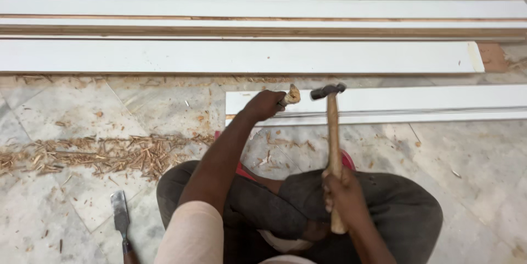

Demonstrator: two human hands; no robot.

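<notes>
We sit on the marble floor [71, 110] with our left hand [264, 105] closed tight around a wooden-handled chisel [291, 97], its tip at the edge of a white board [395, 105]. Our right hand [341, 194] wraps fully around the wooden shaft of a hammer [332, 132], whose steel head hangs just beside the chisel's butt. Another chisel [121, 217] lies near wood shavings [110, 154]. More white boards [236, 55] lie beyond.

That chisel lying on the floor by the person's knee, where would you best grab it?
Probably by its handle, the near end at the picture's bottom edge, coming from above. The chisel lies flat on the marble floor, its flat steel blade pointing away, so the handle end is the safe part.
</notes>
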